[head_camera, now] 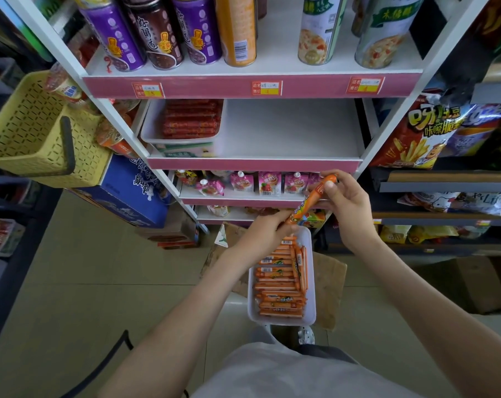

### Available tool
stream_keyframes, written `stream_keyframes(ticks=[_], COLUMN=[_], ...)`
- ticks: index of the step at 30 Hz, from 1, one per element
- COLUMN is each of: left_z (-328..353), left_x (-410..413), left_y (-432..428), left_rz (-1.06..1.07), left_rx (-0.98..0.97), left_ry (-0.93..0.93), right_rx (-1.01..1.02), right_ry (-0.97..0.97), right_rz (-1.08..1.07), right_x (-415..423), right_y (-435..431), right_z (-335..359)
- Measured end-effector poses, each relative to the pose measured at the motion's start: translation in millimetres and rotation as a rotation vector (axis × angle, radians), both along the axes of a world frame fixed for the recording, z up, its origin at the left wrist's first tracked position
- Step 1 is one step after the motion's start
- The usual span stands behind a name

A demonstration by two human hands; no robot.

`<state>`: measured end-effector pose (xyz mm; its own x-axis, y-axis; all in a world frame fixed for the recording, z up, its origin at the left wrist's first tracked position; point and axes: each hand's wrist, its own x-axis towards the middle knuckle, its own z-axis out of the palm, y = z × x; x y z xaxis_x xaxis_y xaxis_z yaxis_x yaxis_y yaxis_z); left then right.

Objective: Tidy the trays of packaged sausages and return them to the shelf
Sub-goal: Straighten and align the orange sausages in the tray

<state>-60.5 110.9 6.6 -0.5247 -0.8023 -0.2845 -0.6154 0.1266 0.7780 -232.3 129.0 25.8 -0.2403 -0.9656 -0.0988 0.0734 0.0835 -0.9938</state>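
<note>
A white tray (312,311) of several orange packaged sausages (280,285) sits low in front of me, above the floor. Both hands hold one orange sausage (312,198) above the tray's far end. My left hand (260,234) pinches its lower end and my right hand (347,202) grips its upper end. On the middle shelf (286,133), at the left, stands a second white tray (154,130) filled with red sausages (190,119). The rest of that shelf is bare.
Tall cans (168,33) line the top shelf. Pink pouches (269,183) fill the shelf below the middle one. A yellow basket (33,130) hangs at the left above a blue carton (128,191). Snack bags (416,133) crowd the right rack. Flattened cardboard (329,280) lies on the tiled floor.
</note>
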Motion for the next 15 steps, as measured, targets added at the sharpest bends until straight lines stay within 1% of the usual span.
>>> stream_keyframes(ticks=[3,7,8,10,13,15], left_z=[-4,-15,-19,-29,-57,-83], left_x=[2,6,7,10,15,18], left_y=[0,2,2,3,7,11], left_rz=[-0.020,-0.129,-0.134,-0.112,-0.033,0.029], left_rx=[0.081,0.332,0.361,0.402,0.530,0.593], left_ry=[0.006,0.037,0.040,0.061,0.178,0.230], right_rx=[0.065,0.158,0.186,0.253,0.383,0.470], right_ry=[-0.118,-0.305,-0.352,-0.442,-0.566,-0.587], right_rz=[-0.046,-0.071,-0.077,-0.093,-0.127,-0.141], right_x=[-7,-14,-15,-18,-23,-25], right_y=[2,2,2,2,-2,-5], right_z=[-13,-32,-38,-53,-87,-113])
